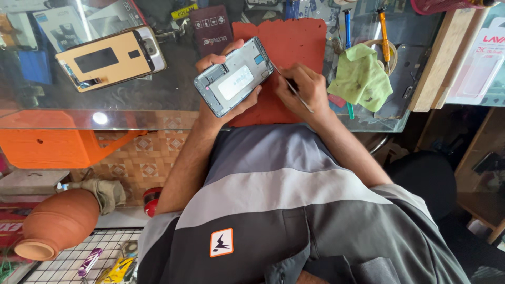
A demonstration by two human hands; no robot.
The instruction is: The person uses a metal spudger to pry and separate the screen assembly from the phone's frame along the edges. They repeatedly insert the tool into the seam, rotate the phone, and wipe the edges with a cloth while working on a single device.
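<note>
Holding the opened phone (233, 77) above the red mat (294, 47), your left hand (223, 87) has its grip clamped on the edges. Judging by looks, it's light, stiff and fragile inside. Your right hand (302, 89) pinches a thin tool (292, 88) at its corner.

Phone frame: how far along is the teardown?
Done: the opened phone frame has its insides exposed, and a gold phone panel lies apart on the glass counter. In hand: left hand holds the frame, right hand works a thin metal tool at its edge. Left: frame unassembled.
</note>
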